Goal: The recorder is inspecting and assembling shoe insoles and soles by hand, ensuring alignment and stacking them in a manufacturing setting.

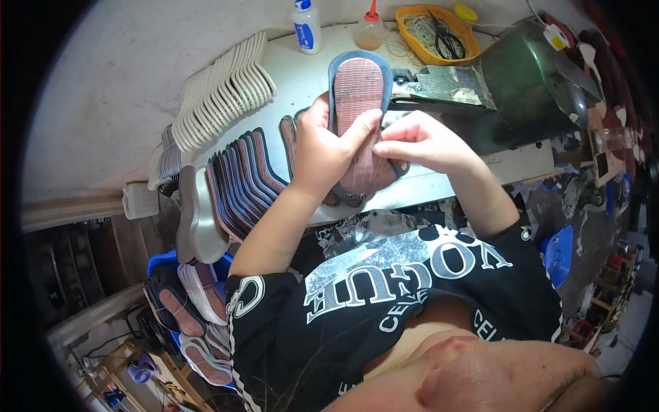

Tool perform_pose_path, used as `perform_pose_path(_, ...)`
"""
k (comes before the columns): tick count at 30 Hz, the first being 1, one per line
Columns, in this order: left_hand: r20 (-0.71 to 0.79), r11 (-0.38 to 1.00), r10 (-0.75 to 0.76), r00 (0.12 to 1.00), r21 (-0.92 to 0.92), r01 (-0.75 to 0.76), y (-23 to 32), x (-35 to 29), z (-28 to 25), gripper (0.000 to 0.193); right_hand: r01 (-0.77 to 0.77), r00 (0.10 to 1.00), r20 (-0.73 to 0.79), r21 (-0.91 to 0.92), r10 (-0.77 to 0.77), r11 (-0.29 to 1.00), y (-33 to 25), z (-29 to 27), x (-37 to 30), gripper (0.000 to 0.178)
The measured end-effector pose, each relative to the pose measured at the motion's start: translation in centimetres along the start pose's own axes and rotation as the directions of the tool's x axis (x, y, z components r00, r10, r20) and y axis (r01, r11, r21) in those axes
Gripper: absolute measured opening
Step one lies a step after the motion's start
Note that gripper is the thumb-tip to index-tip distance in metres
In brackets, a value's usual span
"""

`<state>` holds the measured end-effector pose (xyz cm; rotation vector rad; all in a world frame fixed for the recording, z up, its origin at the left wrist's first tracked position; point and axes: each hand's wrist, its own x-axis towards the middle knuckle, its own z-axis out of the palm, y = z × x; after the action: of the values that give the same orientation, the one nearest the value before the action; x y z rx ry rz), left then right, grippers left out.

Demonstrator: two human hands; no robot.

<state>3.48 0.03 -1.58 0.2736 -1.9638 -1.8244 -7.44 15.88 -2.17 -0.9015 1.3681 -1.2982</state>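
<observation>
Slipper sole (358,93), reddish-brown and striped with a dark blue-grey rim, is held up in the upper centre of the head view, over the pale worktop (292,75). The left hand (326,147) has its fingers closed on it from the left side, the thumb lying across the striped face and the other fingers mostly hidden behind. The right hand (432,145) is at the sole's right edge, thumb and forefinger close together; whether they pinch the edge itself or something thin, I cannot tell from this angle.

Left of the hands, a slanting row of dark-edged soles (240,182) leans along the worktop, with a stack of cream soles (223,93) beyond it in the upper left. At the top of the frame stand a white bottle (307,33) with a blue label and a clear bottle (369,33) with a red tip; right of them, a yellow basket (417,48) holds black-handled scissors (447,44). A green machine (525,79) fills the upper right. More soles sit in a blue basket (163,259) at lower left.
</observation>
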Motion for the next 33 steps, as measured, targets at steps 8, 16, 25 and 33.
perform_pose_path(8,-0.136,0.981,-0.066,0.988,-0.190,0.039,-0.3,4.3,1.6,0.037,0.086,0.985,-0.156,0.054,-0.077,0.995,0.8,-0.6,-0.7,0.028)
perform_pose_path(16,-0.074,0.921,0.042,0.996,0.389,-0.010,-6.3,9.4,2.3,0.049,0.186,0.922,-0.388,0.445,0.001,0.876,3.4,0.4,-1.9,0.027)
perform_pose_path(25,-0.069,0.864,-0.117,0.991,0.485,0.136,-6.4,12.1,2.8,0.055,0.137,0.940,-0.337,0.523,0.056,0.841,4.4,0.7,-2.0,0.028)
perform_pose_path(33,-0.055,0.728,0.191,0.980,0.677,-0.104,-6.3,14.3,1.8,0.076,0.250,0.897,-0.437,0.630,0.070,0.735,2.6,1.7,1.0,0.027)
